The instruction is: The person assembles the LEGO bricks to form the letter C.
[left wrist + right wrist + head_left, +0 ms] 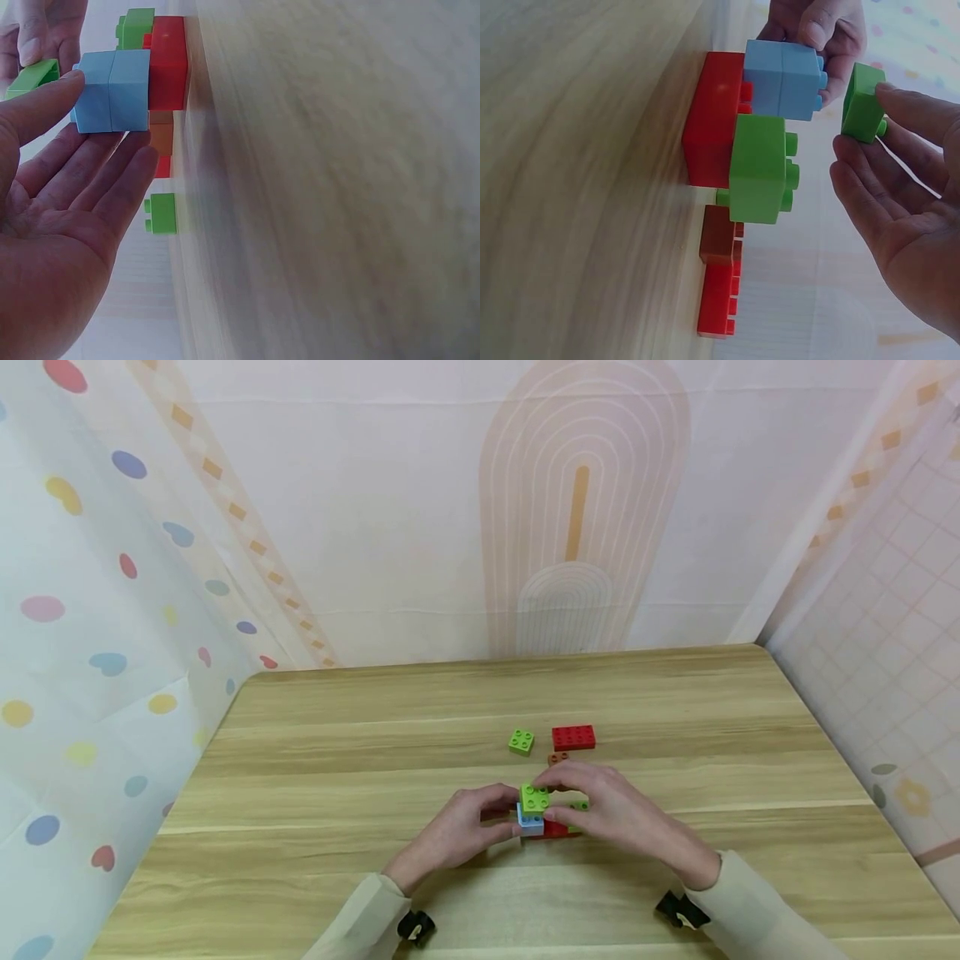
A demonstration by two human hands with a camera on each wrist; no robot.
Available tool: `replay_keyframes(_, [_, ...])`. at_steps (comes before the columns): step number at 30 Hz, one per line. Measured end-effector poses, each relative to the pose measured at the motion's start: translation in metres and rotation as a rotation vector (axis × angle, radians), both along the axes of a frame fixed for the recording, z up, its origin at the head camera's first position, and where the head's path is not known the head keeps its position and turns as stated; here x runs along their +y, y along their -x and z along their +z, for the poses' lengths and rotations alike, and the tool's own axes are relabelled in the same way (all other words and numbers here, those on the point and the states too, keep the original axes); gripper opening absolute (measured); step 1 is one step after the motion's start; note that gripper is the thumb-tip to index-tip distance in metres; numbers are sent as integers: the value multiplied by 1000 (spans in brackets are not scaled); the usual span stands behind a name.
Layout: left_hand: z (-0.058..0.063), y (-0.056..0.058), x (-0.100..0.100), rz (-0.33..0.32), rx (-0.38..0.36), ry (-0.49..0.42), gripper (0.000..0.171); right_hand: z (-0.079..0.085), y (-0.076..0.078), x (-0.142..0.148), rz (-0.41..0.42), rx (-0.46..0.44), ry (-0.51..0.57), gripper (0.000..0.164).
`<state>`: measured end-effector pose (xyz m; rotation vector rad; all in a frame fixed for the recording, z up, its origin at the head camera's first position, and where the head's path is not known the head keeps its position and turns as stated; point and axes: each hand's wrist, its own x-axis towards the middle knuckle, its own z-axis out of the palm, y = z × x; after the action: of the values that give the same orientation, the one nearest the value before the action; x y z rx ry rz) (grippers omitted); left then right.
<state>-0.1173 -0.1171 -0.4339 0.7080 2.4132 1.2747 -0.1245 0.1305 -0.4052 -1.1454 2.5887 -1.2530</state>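
Between thumb and fingertips my right hand [615, 806] pinches a light green toy building brick [534, 799], tilted in the air just above two stacked light blue bricks [780, 79]. The blue stack sits on one end of a long red brick [714, 120] that lies on the table. My left hand [453, 835] holds the blue stack from the left, thumb on the near side and fingers on the far side. Another green brick [757, 169] stands on the red brick's right end, close to my right hand.
Behind the hands lie a loose green brick [521, 742], a second red brick [573, 737] and a small brown-orange brick [558, 759], partly hidden by the right hand in the head view. The wooden table [337, 760] meets a patterned curtain [390, 527] at the back.
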Motion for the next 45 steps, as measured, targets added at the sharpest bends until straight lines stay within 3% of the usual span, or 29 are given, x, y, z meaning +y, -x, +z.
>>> replay_keyframes(16, [-6, -3, -2, 18, 4, -26, 36, -6, 0, -4, 39, -9, 1, 28])
replay_keyframes(45, [-5, -1, 1, 15, -13, -74, 36, -8, 0, -4, 44, 17, -44, 29])
